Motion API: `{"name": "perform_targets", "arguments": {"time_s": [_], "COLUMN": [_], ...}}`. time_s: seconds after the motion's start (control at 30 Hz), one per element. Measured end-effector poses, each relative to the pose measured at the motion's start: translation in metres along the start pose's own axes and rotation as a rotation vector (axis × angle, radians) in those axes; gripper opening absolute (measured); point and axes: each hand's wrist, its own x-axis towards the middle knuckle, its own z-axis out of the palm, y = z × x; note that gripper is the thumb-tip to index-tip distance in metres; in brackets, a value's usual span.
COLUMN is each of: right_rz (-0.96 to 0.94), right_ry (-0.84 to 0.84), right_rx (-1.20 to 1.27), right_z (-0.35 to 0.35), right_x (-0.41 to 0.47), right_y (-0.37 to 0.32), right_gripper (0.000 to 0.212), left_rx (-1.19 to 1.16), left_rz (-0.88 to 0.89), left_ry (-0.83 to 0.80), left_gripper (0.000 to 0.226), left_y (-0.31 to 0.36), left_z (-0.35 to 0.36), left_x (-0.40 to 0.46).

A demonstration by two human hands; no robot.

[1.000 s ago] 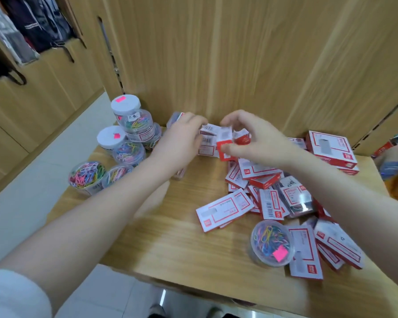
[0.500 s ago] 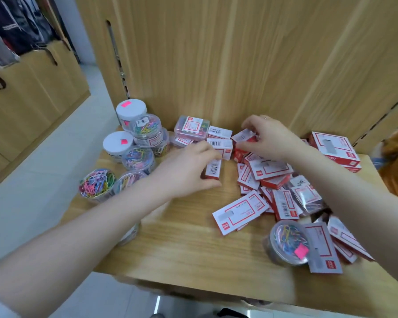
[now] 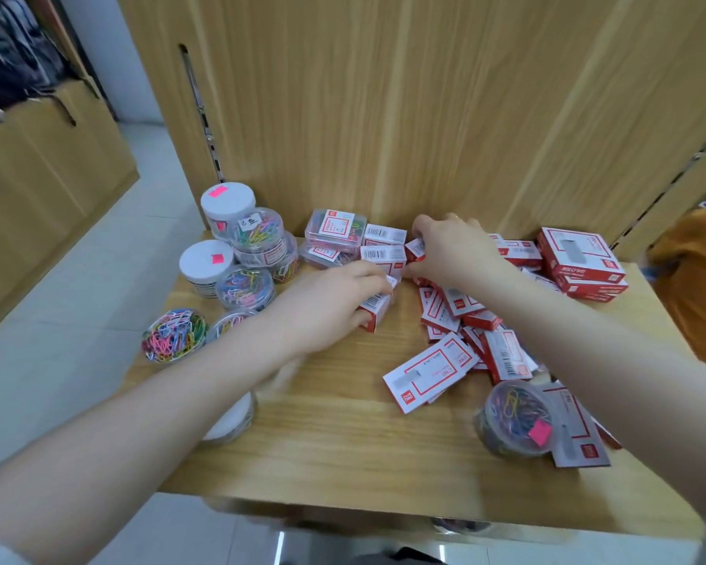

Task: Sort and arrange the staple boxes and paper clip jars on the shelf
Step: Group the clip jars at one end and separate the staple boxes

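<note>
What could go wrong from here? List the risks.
1. The jar of clips overhangs the shelf's left edge; the left forearm could knock it off.
2. The left hand grips a staple box beside stacked small boxes; a nudge might topple them.
3. The right forearm crosses the loose box pile and may scatter it.

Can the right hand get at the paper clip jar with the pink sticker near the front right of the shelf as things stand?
Probably yes. That paper clip jar lies uncovered beside the right forearm, nothing on top. But the right hand grips a small staple box at the back, so it must let go first.
</note>
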Motion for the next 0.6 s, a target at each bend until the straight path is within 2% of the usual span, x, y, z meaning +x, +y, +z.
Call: {"name": "perform_targets", "arguments": {"time_s": [0.13,0.27,0.4,0.5,0.6], "right_rz": [0.03,0.014,0.007,0.045,-0.114], "right_ry": [0.029,0.051,0.082,0.187,0.314], "right_rx": [-0.03,-0.017,0.13,0.284,0.366], "right_z": [0.001,0.001,-0.006,-0.021,-0.039], "right_x": [-0.004,-0.003,-0.002,-0.007,-0.023], "right_y": [-0.004,-0.003,0.004,0.013,0.021], "right_gripper": [0.069,0.052,0.04,0.041,0.04], "left_rx": [-0.045,-0.068,-0.087,-0.041,0.016], "left_rz": [0.027,0.036,0.031,0.014,-0.005], "left_ry": [0.03,0.061,0.078,0.069,0.07], "left_gripper": [0.039,0.035,0.032,0.033,0.038], "left_y": [-0.007,-0.009,-0.01,-0.007,-0.009], "left_z": [0.004,0.005,0.006,0.004,-0.001], "left_x": [-0.003,-0.003,-0.001,0.0,0.001]}}
